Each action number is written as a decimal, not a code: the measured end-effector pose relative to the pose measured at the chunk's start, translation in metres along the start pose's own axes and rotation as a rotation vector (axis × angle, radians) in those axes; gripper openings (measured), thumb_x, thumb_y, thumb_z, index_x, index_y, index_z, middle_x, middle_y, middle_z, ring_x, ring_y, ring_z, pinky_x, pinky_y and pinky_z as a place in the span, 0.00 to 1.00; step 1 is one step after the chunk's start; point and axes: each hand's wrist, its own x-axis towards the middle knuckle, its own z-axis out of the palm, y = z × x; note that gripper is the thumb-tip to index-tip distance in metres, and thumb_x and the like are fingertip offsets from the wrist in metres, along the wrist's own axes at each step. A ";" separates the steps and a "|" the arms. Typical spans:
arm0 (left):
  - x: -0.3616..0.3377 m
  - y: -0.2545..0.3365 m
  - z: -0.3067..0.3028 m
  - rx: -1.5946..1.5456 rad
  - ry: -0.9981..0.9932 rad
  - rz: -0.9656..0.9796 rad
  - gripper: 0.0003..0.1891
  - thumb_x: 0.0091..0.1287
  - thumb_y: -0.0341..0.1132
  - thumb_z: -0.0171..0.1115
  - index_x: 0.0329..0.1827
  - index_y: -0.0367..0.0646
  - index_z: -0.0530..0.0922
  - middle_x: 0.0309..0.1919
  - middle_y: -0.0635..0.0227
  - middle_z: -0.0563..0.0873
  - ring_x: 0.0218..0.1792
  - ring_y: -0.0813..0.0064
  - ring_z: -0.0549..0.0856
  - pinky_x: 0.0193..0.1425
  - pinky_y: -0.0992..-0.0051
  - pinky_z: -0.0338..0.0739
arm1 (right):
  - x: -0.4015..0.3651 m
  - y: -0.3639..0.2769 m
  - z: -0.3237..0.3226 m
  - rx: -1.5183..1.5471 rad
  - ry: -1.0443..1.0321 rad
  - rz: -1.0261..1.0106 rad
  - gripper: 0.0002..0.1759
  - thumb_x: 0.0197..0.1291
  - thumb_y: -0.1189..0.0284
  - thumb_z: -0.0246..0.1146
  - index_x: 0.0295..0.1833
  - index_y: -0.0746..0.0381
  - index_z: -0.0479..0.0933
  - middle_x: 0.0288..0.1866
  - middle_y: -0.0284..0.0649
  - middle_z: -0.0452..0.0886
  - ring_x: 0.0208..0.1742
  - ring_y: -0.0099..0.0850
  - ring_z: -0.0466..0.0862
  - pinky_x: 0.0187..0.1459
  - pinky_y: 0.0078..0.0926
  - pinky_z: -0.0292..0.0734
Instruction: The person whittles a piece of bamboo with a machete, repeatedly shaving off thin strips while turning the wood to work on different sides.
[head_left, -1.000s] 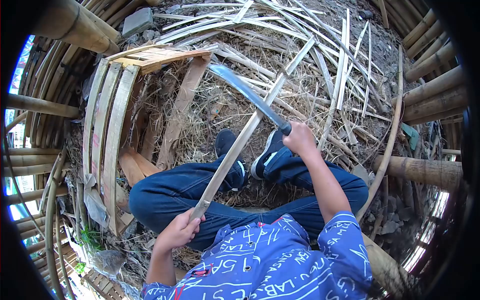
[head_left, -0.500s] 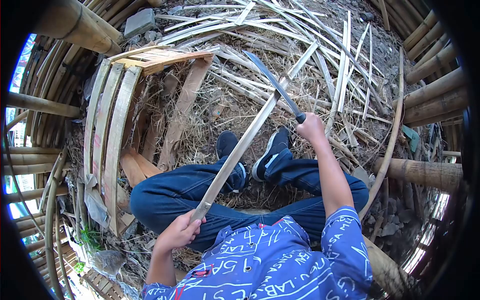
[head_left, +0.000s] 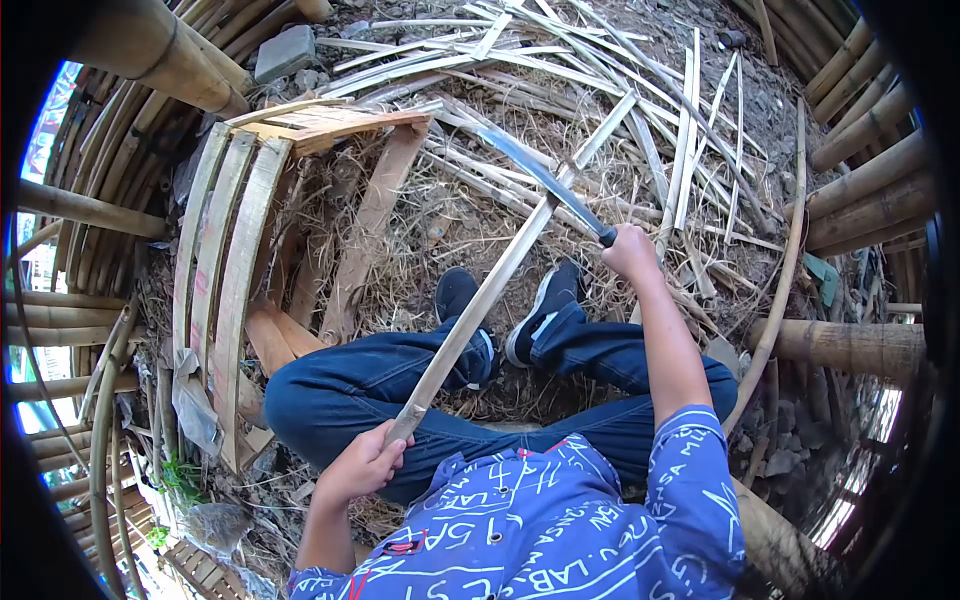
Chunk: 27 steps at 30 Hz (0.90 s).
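Note:
My left hand (head_left: 368, 462) is closed round the lower end of a long split bamboo strip (head_left: 470, 318), which slants up and away to the right over my legs. In my right hand (head_left: 631, 255) is the dark handle of a machete (head_left: 545, 178). Its long curved blade lies across the strip near the strip's far part and points up to the left. The blade seems to touch the strip where they cross. The machete's tip is slightly blurred.
A slatted wooden crate (head_left: 240, 260) stands at the left. Many split bamboo strips (head_left: 690, 130) lie scattered on the ground ahead, among dry shavings. A grey block (head_left: 284, 53) rests at the upper left. Bamboo poles (head_left: 840, 345) line both sides.
The machete and my right hand have shifted slightly down and to the right, the blade tip dropping. My left hand and the strip have barely moved.

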 end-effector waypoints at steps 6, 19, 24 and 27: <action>-0.002 -0.005 -0.004 -0.007 -0.026 -0.009 0.08 0.77 0.35 0.49 0.51 0.42 0.72 0.25 0.77 0.73 0.21 0.88 0.69 0.22 0.83 0.67 | -0.030 -0.029 -0.018 0.011 -0.049 -0.061 0.16 0.44 0.69 0.64 0.41 0.62 0.83 0.39 0.53 0.86 0.45 0.51 0.86 0.52 0.46 0.80; -0.002 -0.008 -0.008 -0.119 -0.095 -0.055 0.08 0.77 0.35 0.48 0.52 0.43 0.72 0.25 0.78 0.72 0.20 0.89 0.68 0.20 0.84 0.65 | -0.015 -0.019 -0.010 -0.043 -0.024 0.048 0.16 0.46 0.69 0.62 0.42 0.61 0.83 0.42 0.54 0.86 0.46 0.52 0.85 0.52 0.45 0.80; -0.004 -0.002 -0.006 -0.069 -0.052 -0.091 0.08 0.77 0.34 0.48 0.52 0.44 0.72 0.25 0.78 0.72 0.20 0.89 0.68 0.21 0.84 0.67 | -0.019 -0.012 -0.001 -0.095 -0.052 -0.146 0.14 0.45 0.69 0.63 0.39 0.60 0.84 0.37 0.53 0.86 0.43 0.51 0.86 0.49 0.46 0.81; -0.003 -0.006 -0.007 -0.083 -0.089 -0.048 0.09 0.78 0.35 0.48 0.53 0.43 0.72 0.25 0.77 0.72 0.21 0.89 0.69 0.21 0.84 0.67 | 0.002 0.001 0.005 -0.010 -0.019 0.026 0.13 0.46 0.70 0.62 0.39 0.61 0.84 0.37 0.54 0.85 0.42 0.51 0.86 0.48 0.46 0.80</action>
